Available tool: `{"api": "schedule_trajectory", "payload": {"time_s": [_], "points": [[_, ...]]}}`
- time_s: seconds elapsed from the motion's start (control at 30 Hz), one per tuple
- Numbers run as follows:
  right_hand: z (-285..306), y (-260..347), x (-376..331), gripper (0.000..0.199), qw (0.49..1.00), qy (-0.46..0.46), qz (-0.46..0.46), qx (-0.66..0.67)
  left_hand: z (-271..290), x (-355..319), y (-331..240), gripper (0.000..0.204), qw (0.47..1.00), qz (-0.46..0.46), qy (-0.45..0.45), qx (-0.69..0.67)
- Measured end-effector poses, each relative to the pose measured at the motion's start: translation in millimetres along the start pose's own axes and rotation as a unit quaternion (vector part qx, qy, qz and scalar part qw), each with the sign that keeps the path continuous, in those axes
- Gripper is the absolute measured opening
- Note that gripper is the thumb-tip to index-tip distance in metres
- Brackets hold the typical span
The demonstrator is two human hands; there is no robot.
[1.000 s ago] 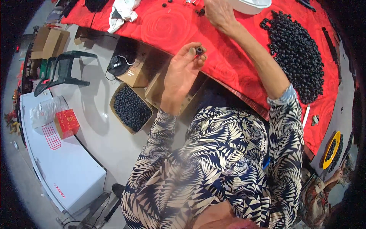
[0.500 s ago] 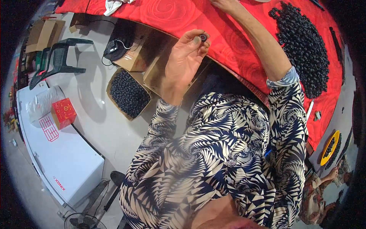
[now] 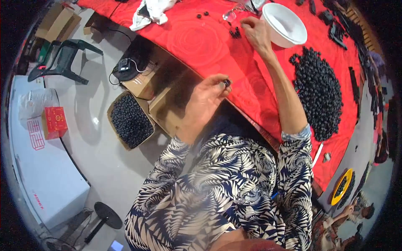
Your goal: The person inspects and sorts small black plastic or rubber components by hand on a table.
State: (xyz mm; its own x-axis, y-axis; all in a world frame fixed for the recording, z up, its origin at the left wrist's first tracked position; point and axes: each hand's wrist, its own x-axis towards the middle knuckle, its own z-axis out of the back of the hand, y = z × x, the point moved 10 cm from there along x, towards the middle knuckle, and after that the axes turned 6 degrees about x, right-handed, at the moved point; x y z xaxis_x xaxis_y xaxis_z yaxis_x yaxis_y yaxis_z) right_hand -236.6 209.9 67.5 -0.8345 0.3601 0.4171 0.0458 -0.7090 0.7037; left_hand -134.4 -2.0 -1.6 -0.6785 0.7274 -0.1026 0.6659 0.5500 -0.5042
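Right hand (image 3: 258, 35) coming fully into view beside a white bowl (image 3: 296, 26), fingers curling inward, any hold impossible to tell, left hand (image 3: 203, 101) pinching a black bead (image 3: 227, 83) near the edge of the red tablecloth (image 3: 197, 39), bead pile (image 3: 320, 96) lying rightward

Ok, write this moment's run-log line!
left hand: pinching black piece | right hand: beside white bowl, grip unclear | black pile: on red cloth

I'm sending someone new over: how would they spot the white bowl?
Find the red-covered table, then the big heap of black pieces on it. Just beyond the heap, beside the right hand, sits the bowl: round and white, unlike the heap.
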Motion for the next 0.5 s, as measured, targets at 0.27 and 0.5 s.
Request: {"api": "schedule_trajectory", "payload": {"time_s": [0.27, 0.5], "points": [[23, -13, -2, 0.02, 0.994, -0.048, -0.049, 0.086, 12, -10, -5, 0.022, 1.0, 0.001, -0.015, -0.002], [17, 13, -1, 0.019, 0.996, -0.061, 0.054, -0.029, 10, -7, -2, 0.021, 1.0, 0.001, -0.018, -0.008]]}}
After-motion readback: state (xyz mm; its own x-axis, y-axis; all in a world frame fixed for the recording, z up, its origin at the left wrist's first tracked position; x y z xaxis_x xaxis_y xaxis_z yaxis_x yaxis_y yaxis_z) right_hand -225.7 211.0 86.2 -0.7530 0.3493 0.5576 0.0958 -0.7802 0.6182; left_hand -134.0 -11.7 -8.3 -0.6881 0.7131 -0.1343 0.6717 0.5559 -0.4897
